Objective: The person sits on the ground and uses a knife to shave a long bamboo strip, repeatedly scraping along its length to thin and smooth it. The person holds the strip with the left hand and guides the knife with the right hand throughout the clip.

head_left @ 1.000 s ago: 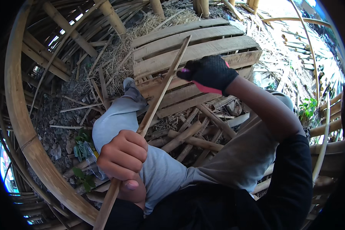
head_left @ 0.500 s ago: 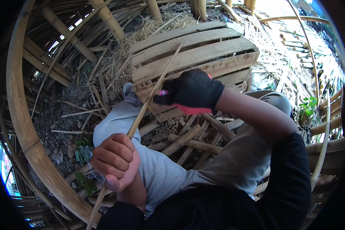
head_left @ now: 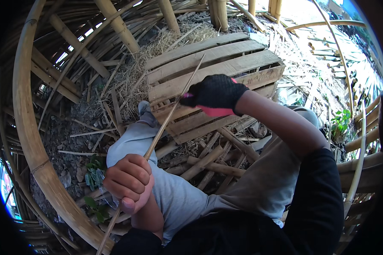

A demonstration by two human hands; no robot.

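Observation:
My bare left hand (head_left: 130, 180) is wrapped in a fist around a long, thin bamboo strip (head_left: 159, 134). The strip slants from the lower left, up over my left leg, to a narrow tip above the slatted wood. My right hand (head_left: 215, 95) wears a black glove with a red-pink palm. Its fingers are closed against the upper half of the strip. A small pink-purple bit (head_left: 186, 95) shows at the fingertips; whatever else lies in that grip is hidden.
A slatted wooden pallet (head_left: 217, 68) lies ahead of my knees. Cut bamboo pieces (head_left: 204, 163) are scattered between my legs. A thick bent bamboo pole (head_left: 27, 127) curves along the left. Straw (head_left: 147, 63) and upright bamboo posts (head_left: 117, 25) stand at the back.
My right hand has shifted slightly right, staying at the strip's upper part. The left fist keeps its hold. The whole view has moved slightly.

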